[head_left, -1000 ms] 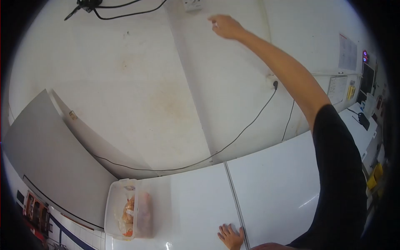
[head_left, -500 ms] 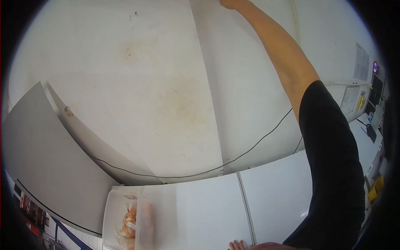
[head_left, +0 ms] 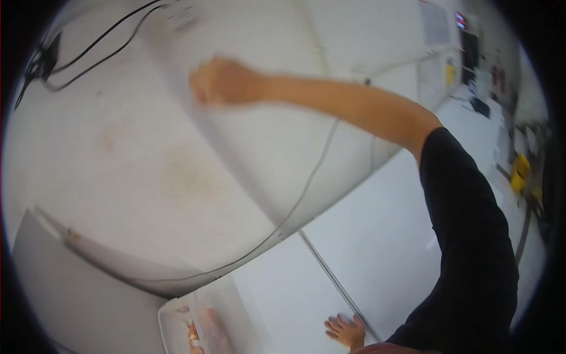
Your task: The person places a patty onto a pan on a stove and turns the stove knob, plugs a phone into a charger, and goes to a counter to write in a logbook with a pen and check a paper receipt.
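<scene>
A stained white wall [head_left: 147, 203] fills the upper left of the frame, with a glossy white top [head_left: 277, 295] running below it. The right hand [head_left: 227, 82] is up before that wall, near a pale fitting [head_left: 180, 19] at the top. It's too blurred for me to tell whether its curled fingers hold anything. The left hand [head_left: 346, 332], lower centre, rests on the white top beside the seam [head_left: 333, 277], fingers spread, gripping nothing. For so long a reach, I'd keep that palm flat as a brace and slow the raised hand near the cables. I count two hands, two panels either side of one seam, two dark cables [head_left: 118, 26] upper left, one thin grey cable [head_left: 306, 187] and one clear bin [head_left: 216, 330] lower left.
</scene>
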Demonstrator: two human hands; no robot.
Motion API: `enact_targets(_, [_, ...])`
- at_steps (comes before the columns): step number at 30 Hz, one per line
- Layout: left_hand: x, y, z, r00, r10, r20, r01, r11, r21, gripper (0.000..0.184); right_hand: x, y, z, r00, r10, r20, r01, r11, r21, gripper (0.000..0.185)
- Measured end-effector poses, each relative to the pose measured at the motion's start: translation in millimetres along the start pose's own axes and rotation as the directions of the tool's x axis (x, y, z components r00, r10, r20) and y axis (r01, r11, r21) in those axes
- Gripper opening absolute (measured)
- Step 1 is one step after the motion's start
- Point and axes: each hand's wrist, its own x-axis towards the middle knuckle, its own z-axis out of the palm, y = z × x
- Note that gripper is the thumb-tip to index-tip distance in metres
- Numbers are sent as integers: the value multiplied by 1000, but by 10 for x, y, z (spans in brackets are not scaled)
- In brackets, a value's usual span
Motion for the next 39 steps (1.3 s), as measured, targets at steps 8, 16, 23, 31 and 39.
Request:
enact_targets(8, [-96,-141,303,992,82,-95,-72,992,104,64,-3605,-3886,-3300,193,389,901,-977,159,141,23])
enact_targets(16, [-241,-700,456,953,296,-70,-286,950,125,56,-7421,-8544,-7047,-943,-68,327,-319,-107,-942,69])
enact_targets(23, [-2417,834,123,603,676,424,-622,731,-280,22,-7817,-9050,-8683,-869,-140,475,-206,-770,-604,62])
enact_targets(31, [-4167,2211,1829,207,171,963,-518,854,-40,48,-8266,-9928,-10512,-865,262,429,-358,-920,-159,43])
enact_targets(39, [-4674,4510,2868,-205,179,962,-607,748,-268,45,-8949,-9088,-11512,-936,160,312,-171,-985,-8,48])
